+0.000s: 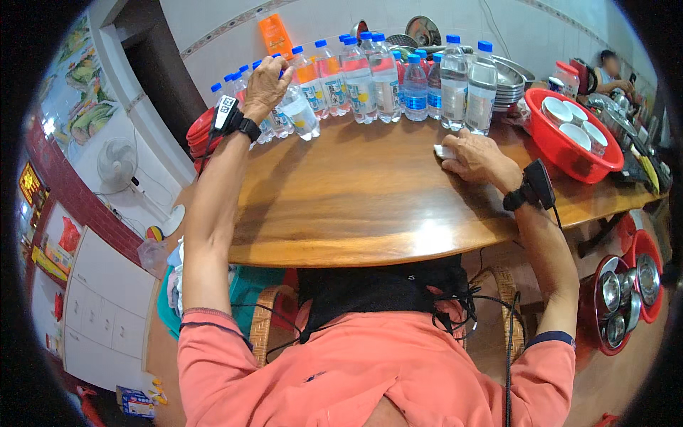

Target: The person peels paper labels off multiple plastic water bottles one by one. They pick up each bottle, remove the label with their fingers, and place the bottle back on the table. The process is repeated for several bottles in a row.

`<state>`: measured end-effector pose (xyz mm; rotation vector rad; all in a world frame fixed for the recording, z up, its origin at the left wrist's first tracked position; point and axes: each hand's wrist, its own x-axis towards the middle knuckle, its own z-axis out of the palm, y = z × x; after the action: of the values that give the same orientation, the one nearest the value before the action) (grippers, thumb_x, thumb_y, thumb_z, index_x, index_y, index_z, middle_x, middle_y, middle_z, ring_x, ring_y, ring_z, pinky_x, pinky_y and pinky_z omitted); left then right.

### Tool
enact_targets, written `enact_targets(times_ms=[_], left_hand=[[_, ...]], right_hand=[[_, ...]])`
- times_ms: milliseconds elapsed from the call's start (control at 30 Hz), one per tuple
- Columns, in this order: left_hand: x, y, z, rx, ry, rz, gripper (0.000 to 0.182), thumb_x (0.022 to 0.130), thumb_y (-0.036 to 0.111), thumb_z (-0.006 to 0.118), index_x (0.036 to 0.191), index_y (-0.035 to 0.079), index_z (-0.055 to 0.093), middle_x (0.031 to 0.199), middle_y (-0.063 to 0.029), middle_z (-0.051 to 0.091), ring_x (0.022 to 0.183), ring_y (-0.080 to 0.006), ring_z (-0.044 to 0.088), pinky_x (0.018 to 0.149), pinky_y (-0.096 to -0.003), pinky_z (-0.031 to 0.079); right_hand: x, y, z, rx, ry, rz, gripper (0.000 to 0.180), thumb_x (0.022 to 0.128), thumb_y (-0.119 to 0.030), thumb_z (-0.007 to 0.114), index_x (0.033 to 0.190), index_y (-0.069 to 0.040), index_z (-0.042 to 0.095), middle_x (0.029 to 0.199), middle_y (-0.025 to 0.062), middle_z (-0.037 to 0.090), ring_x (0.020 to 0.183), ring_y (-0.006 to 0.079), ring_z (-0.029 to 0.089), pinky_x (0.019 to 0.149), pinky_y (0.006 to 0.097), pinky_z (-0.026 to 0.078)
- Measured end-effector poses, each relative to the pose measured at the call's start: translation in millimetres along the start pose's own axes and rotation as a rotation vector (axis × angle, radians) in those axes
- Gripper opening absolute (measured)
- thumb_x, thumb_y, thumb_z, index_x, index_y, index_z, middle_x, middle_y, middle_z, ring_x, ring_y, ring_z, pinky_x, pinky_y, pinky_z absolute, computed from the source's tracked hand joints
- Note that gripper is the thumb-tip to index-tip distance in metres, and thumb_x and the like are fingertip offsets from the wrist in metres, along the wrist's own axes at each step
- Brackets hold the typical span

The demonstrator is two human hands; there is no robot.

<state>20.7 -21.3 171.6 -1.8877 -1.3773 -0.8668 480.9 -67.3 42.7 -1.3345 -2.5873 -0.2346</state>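
Note:
My left hand [265, 85] grips the blue-capped top of a clear plastic bottle [300, 113], whose base tilts to the right at the left part of the bottle group. In my right hand [469, 155] is a small folded white cloth or tissue [444, 152], close to the surface of the wooden table [363, 192]. Just beyond that hand stand two tall clear bottles, one of them a blue-capped bottle [482, 91]. More labelled bottles [360, 85] stand upright along the back of the table, with a shorter blue-labelled bottle [415, 91] among them.
A red plastic basin [573, 152] with several white cups stands at the right. Stacked metal bowls [509, 88] are behind the bottles, and red plastic stools or bowls [200, 133] at the left edge. Another person [613, 74] is at the far right. Black cables hang near my lap.

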Motion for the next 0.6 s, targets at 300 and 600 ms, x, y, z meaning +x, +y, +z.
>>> enact_targets(times_ms=[300, 600], left_hand=[[-20.7, 101.7, -49.6, -0.568, 0.004, 0.123, 0.036, 0.098, 0.034, 0.076, 0.117, 0.004, 0.073, 0.103, -0.0097, 0.075, 0.09, -0.0208, 0.072, 0.082, -0.0369, 0.058], [-55.7, 142.6, 5.8, -1.372, -0.044, -0.194, 0.047, 0.103, 0.039, 0.067, 0.134, 0.005, 0.061, 0.125, -0.0065, 0.067, 0.108, -0.0143, 0.066, 0.095, -0.0356, 0.056]], right_hand=[[71.9, -64.8, -75.8, 0.707, 0.627, -0.401, 0.022, 0.097, -0.021, 0.07, 0.109, -0.002, 0.071, 0.092, 0.0215, 0.07, 0.08, 0.0412, 0.065, 0.072, 0.0446, 0.054], [126.8, -141.9, -115.5, 0.141, 0.712, -0.391, 0.033, 0.086, -0.035, 0.074, 0.107, -0.009, 0.076, 0.1, 0.0163, 0.072, 0.091, 0.0405, 0.073, 0.086, 0.0482, 0.061]])
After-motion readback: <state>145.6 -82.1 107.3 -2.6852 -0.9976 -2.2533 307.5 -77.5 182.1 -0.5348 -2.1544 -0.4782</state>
